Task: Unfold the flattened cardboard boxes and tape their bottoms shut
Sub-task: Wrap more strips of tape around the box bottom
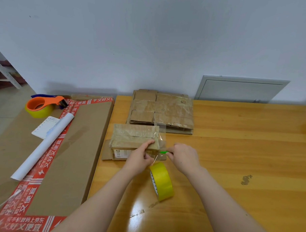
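A small unfolded cardboard box (133,137) stands bottom-up on the wooden table (234,154), its flaps closed under clear tape. My left hand (140,157) presses its index finger on the box's near edge and pinches the clear tape strip (158,151). That strip runs down to a yellow tape roll (161,181) standing on edge in front of the box. My right hand (183,156) grips a small green cutter (163,152), its tip at the tape beside the box's right corner. A stack of flattened cardboard boxes (161,111) lies behind.
A large flat carton with red printed tape (63,147) lies at the left, level with the table. On it are an orange tape dispenser with a yellow roll (42,105), a white paper roll (44,146) and a white card (46,127). A grey wall hatch (241,89) sits behind.
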